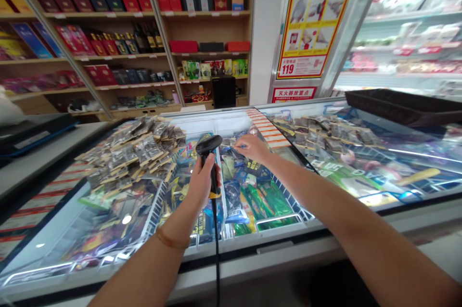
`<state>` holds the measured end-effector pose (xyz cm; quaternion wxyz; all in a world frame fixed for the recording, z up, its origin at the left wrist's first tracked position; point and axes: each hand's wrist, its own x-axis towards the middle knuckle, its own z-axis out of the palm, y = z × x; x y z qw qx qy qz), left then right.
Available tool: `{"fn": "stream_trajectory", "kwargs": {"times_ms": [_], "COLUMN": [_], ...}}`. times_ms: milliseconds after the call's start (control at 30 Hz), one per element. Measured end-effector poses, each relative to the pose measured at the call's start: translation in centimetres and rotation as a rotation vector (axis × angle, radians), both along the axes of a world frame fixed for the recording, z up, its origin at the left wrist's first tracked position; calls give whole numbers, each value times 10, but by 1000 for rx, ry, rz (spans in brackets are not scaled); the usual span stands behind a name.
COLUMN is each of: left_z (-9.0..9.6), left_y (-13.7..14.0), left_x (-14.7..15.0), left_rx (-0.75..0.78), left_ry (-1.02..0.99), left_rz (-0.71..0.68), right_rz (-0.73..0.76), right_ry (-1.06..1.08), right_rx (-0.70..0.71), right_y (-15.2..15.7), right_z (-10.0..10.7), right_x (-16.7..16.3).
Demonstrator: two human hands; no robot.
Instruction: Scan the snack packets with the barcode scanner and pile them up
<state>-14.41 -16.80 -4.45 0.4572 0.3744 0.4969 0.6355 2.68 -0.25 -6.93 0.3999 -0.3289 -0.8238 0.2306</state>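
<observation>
Handheld scanner (209, 144): long axis near upright, grasped in the left hand (199, 179); right hand (251, 147), apart to its right, curled, any hold undeterminable.

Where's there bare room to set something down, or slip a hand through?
Set down: the grey counter strip between the black device at far left and the freezer. For a hand: perhaps the narrow gap between the scanner in the left hand and the right hand, above bagged goods. Crowded: packet heaps on both sides.
</observation>
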Motion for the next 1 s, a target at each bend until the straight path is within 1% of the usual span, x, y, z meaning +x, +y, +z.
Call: {"fn": "stream_trajectory", "kwargs": {"times_ms": [33,67,100,167,200,233,300,367,467,533,600,667,733,800,833,900,933,1000], "left_z": [1,2,3,4,3,3,0,-2,-5,-7,-8,-9,-10,-12,-13,-13,-12,-10], "left_y": [0,1,1,2,2,3,4,5,5,5,5,5,5,5,4,3,3,1], "left_x": [-1,-2,-2,-2,-2,-1,0,0,0,-1,0,1,2,2,3,3,4,4], "left_rx": [9,13,12,4,-1,-4,-3,5,8,3,1,-1,-6,-8,-8,-8,-9,-11], "left_ry": [-1,-4,-8,-11,-7,-1,13,25,33,38,44,53,66,87,100,130,142,160], "left_rz": [1,3,4,6,10,14,22,30,31,25,19,10,-8,-40,-58,-92,-104,-115], "right_rz": [-8,-51,-125,-299,-367,-405,-402,-387,-408,-356,-259,-197,-140,-9,70,170,178,145], "right_ry": [13,26,33,8,-27,-79,-197,-285,-301,-271,-161,59,346,574,650,726,745,774], "right_rx": [-55,-97,-123,-131,-129,-131,-146,-153,-125,-154,-255,-374,-469,-534,-556,-596,-620,-674], "right_y": [-4,-5,-4,3,8,14,22,23,17,15,17,23,29,32,33,33,32,31], "right_z": [-4,-7,-7,-3,0,3,6,5,-3,-9,-12,-15,-16,-17,-17,-15,-15,-13], "right_x": [-7,-11,-13,-14,-15,-18,-30,-49,-74,-80,-76,-68,-59,-55,-54,-54,-54,-55]}}
